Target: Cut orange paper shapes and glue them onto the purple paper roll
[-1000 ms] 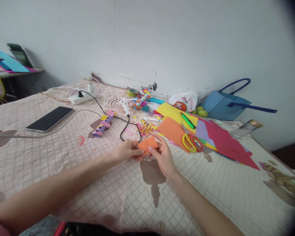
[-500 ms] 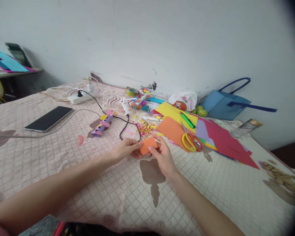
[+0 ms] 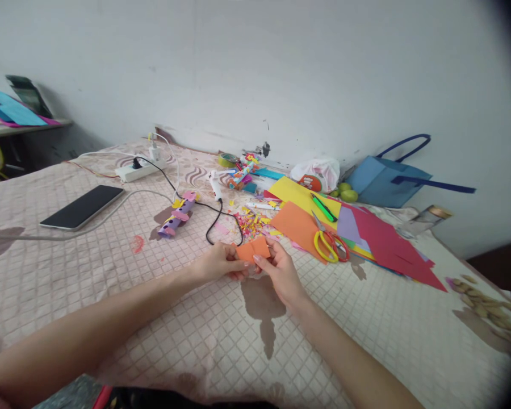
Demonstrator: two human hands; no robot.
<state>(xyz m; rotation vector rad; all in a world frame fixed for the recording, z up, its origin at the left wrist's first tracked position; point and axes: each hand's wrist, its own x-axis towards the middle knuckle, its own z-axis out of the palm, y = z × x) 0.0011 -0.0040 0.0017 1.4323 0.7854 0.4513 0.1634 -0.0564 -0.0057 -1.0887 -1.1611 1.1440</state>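
A small piece of orange paper [image 3: 254, 248] sits between the person's two hands, just above the patterned tablecloth [image 3: 174, 335]. The left hand [image 3: 221, 261] pinches its near left part, thumb on top and fingers curled beneath; the right hand [image 3: 281, 269] has its right end the same way, thumb pressed down on the near edge. Both grips are closed to about the paper's thickness, as far as I can see. Just beyond the grip lies a heap of colourful paper scraps [image 3: 255, 222], with a loop of black cord [image 3: 208, 232] beside it. To the right of the grip is a larger orange sheet [image 3: 296, 226], the scissors [image 3: 329, 248] lying partly over it, and a green cutter [image 3: 323, 208] farther back. To the left rests a decorated purple tube [image 3: 176, 219], and well apart beyond that, a dark-screened tablet [image 3: 83, 206]. A white glue gun [image 3: 215, 186] stands farther out, past the cord, and a blue bag [image 3: 387, 180] leans by the wall at the far right.
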